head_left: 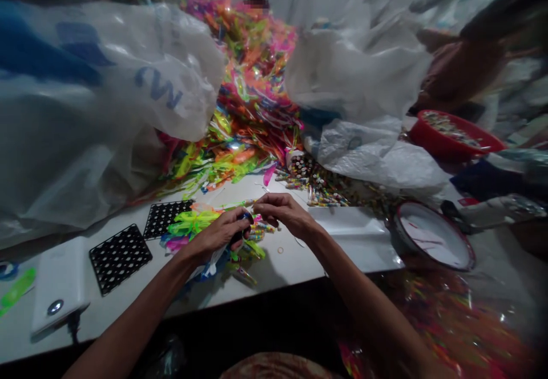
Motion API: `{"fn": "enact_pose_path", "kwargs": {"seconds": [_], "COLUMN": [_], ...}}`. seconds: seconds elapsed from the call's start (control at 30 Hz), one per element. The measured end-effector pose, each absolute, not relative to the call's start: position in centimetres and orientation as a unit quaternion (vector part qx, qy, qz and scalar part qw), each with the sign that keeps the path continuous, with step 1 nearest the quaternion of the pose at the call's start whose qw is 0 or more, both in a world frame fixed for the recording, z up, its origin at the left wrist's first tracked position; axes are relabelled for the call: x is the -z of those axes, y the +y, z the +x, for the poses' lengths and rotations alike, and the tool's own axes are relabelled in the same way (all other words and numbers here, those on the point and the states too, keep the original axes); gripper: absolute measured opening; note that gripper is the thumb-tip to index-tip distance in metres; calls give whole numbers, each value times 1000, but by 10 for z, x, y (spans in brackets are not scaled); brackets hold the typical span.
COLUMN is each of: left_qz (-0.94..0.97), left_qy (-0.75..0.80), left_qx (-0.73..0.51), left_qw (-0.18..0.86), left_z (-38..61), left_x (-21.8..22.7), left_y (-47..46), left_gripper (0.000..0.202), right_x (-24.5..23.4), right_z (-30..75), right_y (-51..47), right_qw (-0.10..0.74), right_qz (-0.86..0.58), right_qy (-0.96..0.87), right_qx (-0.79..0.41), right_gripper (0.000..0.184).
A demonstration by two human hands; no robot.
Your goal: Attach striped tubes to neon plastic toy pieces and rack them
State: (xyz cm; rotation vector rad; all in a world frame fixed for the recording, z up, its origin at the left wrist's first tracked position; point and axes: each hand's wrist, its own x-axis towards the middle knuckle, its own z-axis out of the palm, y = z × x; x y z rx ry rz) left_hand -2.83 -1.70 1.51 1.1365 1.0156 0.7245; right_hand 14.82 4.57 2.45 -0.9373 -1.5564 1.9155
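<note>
In the head view, a person works over a white table (299, 267), the left hand (231, 229) curled around a small dark object (246, 217) held above a bundle of neon yellow-green plastic pieces (188, 223). The right hand (280, 212) bends in just beside it, fingers angled toward the object; whether its fingertips pinch anything cannot be told. Printed sticks (262, 230) lie beneath the hands, and a small ring (280, 250) rests near the table's edge. Two black grids, the nearer grid (121, 259) beside a white device (62, 282), lie to the left. Behind rises a multicoloured heap (257, 76) between translucent bags.
</note>
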Motion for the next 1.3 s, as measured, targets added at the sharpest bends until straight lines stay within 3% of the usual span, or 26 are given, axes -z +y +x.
{"fn": "enact_pose_path", "kwargs": {"seconds": [0.13, 0.73, 0.93, 1.07, 1.2, 1.3], "left_qz": [515, 555, 599, 683, 787, 805], "left_qy": [421, 451, 456, 460, 484, 542], "left_qx": [-307, -250, -242, -227, -144, -77], "left_qw": [681, 653, 612, 519, 354, 230], "left_z": [-33, -36, -36, -36, -51, -76], "left_x": [-12, -27, -30, -26, -22, -11], "left_y": [-18, -23, -24, -19, -3, 23], "left_gripper": [22, 17, 37, 36, 41, 41], "right_x": [-20, -22, -32, -29, -13, 7], "right_z": [149, 145, 144, 143, 142, 151], "right_y": [46, 42, 36, 34, 41, 61], "right_qw": [213, 202, 196, 203, 199, 235], "right_qz": [-313, -301, -321, -350, -355, -410], "right_qy": [-595, -612, -658, -671, -660, -693], "right_qx": [-709, -702, -652, -621, -631, -544], "right_gripper": [26, 30, 33, 35, 37, 45]}}
